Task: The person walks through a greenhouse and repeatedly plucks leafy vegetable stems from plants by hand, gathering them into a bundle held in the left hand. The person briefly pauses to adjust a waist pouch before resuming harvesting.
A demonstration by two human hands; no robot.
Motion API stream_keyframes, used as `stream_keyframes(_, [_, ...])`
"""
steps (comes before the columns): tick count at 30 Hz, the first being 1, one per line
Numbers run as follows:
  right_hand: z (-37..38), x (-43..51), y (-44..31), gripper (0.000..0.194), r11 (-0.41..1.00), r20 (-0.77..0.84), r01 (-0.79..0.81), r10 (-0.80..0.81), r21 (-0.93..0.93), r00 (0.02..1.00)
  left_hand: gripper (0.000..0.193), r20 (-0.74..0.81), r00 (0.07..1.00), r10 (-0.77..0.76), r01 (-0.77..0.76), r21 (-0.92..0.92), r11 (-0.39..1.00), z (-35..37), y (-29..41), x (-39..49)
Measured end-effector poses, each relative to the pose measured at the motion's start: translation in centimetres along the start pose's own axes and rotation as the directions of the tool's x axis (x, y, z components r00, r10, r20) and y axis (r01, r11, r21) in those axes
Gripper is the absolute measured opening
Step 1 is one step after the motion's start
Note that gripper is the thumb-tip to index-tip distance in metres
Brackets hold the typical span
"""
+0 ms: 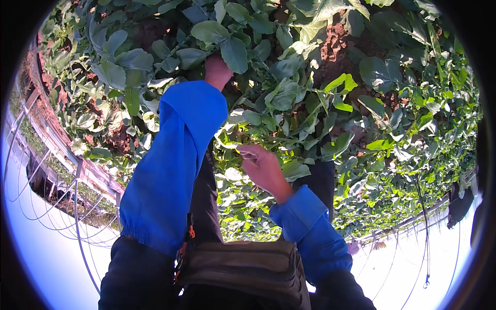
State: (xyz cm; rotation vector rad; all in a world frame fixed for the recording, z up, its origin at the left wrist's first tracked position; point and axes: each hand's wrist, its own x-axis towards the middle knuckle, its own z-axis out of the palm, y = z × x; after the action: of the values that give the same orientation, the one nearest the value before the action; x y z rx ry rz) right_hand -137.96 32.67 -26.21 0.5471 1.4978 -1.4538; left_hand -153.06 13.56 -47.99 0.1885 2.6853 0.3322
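My left hand (218,71) reaches in among broad green leaves of low crop plants (234,54). Leaves hide its fingers, so whether it grips a stem cannot be seen. Lower and to the right, my right hand (263,166) hovers over the foliage between my legs, its fingers curled inward. Whether anything small is pinched at those fingertips is unclear. Blue sleeve covers (166,155) wrap both forearms. A large lobed leaf (295,169) lies just beside the right wrist.
A brown bag (240,261) sits at my waist, with an orange cord (191,231) at its left. Dark trouser legs (205,193) stand among the plants. Reddish soil (335,42) shows between leaves. Curved metal hoops (77,209) line the left side; a thin cord (426,240) hangs at right.
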Motion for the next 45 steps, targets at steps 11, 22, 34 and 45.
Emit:
stream_keyframes(11, [-1.9,0.6,-2.0,0.036,0.959,0.099,0.005,-0.035,0.283,0.995,0.036,-0.016,0.999,-0.045,0.046,0.07,0.996,-0.2,-2.1,1.0])
stream_keyframes(22, [-0.8,1.3,-1.3,0.037,0.929,0.143,-0.042,-0.012,0.368,0.99,0.037,-0.103,0.979,-0.176,0.179,0.012,0.984,-0.7,-5.3,4.3])
stream_keyframes(34, [1.4,3.9,-0.5,0.041,0.916,0.236,-0.262,0.193,0.305,0.952,0.039,-0.053,0.951,-0.305,0.297,-0.133,0.946,0.4,-5.9,-2.2])
stream_keyframes(45, [3.9,6.9,-2.8,0.039,0.914,0.296,-0.313,0.233,0.258,0.926,0.041,0.032,0.943,-0.331,0.331,-0.186,0.925,1.0,-7.5,-3.6])
